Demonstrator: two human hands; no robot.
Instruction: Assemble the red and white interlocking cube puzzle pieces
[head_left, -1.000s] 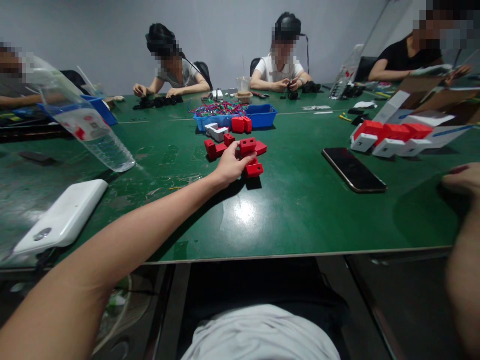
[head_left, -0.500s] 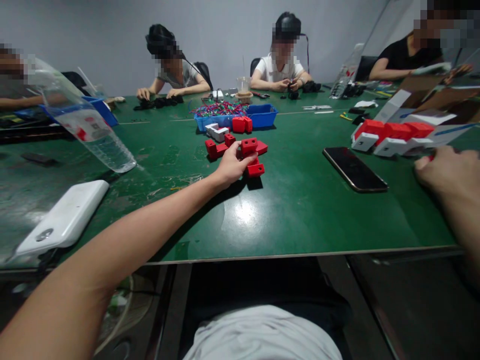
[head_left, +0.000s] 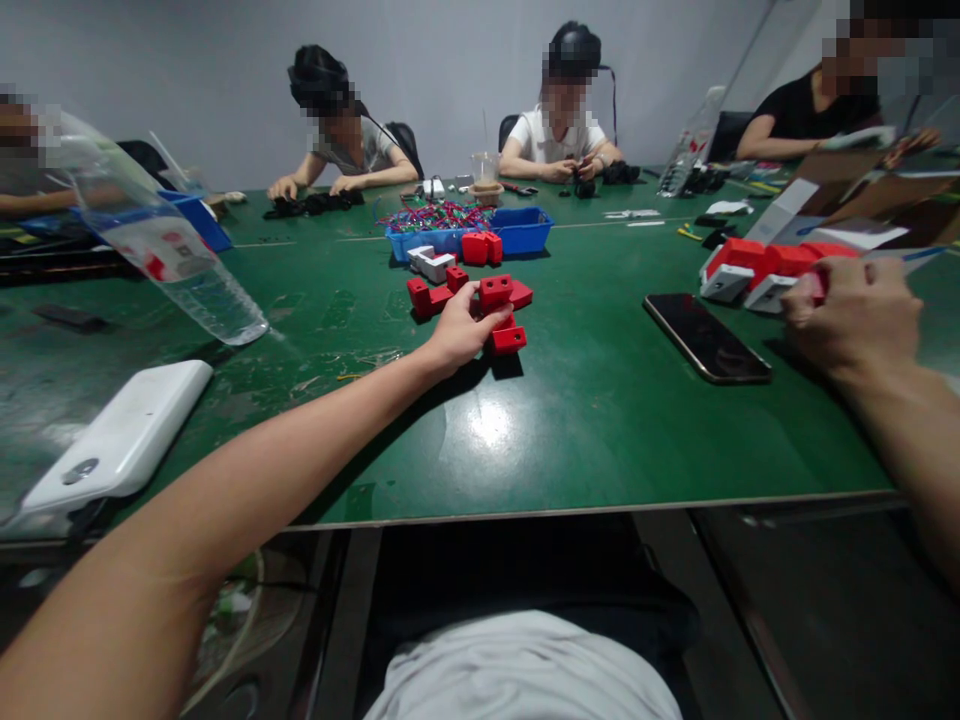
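My left hand (head_left: 459, 330) is closed around a red plastic block (head_left: 495, 291) with two round holes in its face. Just under it is another red block (head_left: 510, 341) with one hole; whether the two are joined I cannot tell. More red pieces (head_left: 429, 297) lie on the table beyond my fingers. Over on the right, my right hand (head_left: 862, 315) is curled, with a bit of a red plastic piece showing between thumb and fingers, the rest hidden. It is beside a row of red-and-white plastic parts (head_left: 757, 268), covering the row's right end.
A black phone (head_left: 706, 338) lies left of my right hand. Behind the red pieces stand a white part (head_left: 431, 263) and blue bins (head_left: 525, 232), one full of coloured wires. At left are a water bottle (head_left: 180, 250) and a white power bank (head_left: 124, 440). Co-workers sit opposite.
My right hand has moved left and slightly up, from beside the row of parts to in front of its right end. The left hand keeps its grip in place.
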